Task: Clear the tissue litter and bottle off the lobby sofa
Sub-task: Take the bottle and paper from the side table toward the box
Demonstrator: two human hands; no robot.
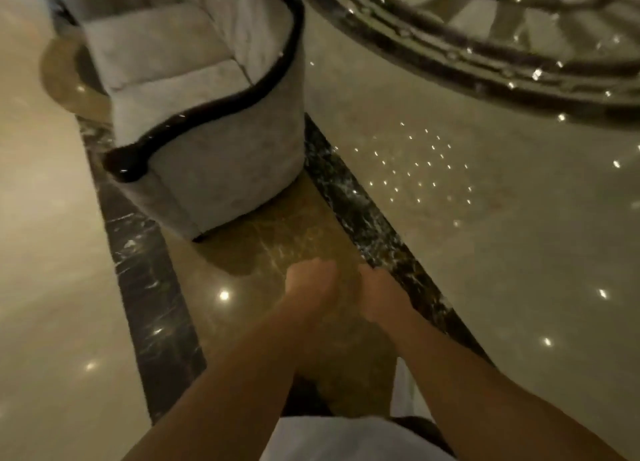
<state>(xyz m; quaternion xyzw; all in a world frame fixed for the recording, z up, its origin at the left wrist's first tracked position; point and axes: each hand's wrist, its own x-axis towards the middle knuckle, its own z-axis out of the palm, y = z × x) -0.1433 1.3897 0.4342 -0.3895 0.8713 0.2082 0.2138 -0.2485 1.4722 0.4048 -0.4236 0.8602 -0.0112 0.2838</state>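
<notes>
The pale grey sofa (221, 169) with glossy dark trim stands at the upper left, its armrest end towards me. I see no tissue and no bottle on the part of the seat that shows. Both my forearms reach forward over the floor, below and to the right of the sofa. My left hand (311, 284) and my right hand (379, 296) are close together, almost touching, with fingers curled. The picture is blurred, so I cannot tell whether either hand holds anything.
The floor is polished marble with bright light reflections. A brown band (298, 238) edged by dark veined strips (363, 214) runs under the sofa and my hands. A round dark inlay (485, 55) curves across the top right. My white shirt (346, 440) shows at the bottom.
</notes>
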